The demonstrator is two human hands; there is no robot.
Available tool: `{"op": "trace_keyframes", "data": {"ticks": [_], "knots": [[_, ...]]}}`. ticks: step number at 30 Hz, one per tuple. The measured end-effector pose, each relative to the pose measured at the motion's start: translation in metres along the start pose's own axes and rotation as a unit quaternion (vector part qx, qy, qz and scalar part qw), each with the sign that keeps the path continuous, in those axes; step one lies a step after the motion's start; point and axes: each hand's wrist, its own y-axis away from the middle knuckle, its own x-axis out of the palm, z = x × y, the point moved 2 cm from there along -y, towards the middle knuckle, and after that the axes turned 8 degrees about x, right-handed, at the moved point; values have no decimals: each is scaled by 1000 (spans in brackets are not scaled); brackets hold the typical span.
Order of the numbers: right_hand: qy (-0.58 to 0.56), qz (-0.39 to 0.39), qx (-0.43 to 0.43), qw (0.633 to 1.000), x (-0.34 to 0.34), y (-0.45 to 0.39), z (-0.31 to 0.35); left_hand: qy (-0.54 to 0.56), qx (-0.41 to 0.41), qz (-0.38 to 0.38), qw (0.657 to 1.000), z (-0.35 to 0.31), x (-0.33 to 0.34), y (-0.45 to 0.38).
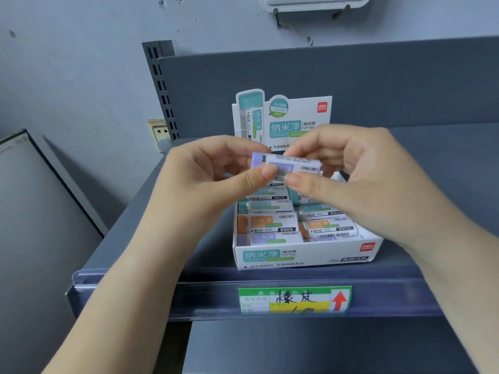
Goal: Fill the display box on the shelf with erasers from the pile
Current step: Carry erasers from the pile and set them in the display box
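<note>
While over the display box (302,256), purple eraser (286,164) between both hands (286,171).

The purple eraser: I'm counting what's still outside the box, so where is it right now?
In the head view the purple eraser is centre frame, pinched between the left hand and right hand, above the display box on the shelf.

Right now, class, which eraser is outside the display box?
The purple-ended eraser, pinched by both hands above the display box; the others lie inside.
</note>
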Motion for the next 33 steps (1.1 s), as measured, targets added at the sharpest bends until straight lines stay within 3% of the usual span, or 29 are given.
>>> {"op": "trace_keyframes", "data": {"ticks": [3,6,12,19,33], "knots": [[0,18,4,1000,-10,3,-2,-18,-10,29,999,1,-1,2],[10,49,17,999,-27,8,-8,-104,-12,42,994,1,0,4],[121,97,27,988,-36,20,-12,-231,-7,2,973,8,-2,3],[173,105,55,978,-29,26,-7,-256,4,1,967,10,-2,3],[242,40,98,964,-15,34,2,-251,48,51,966,9,1,7]]}}
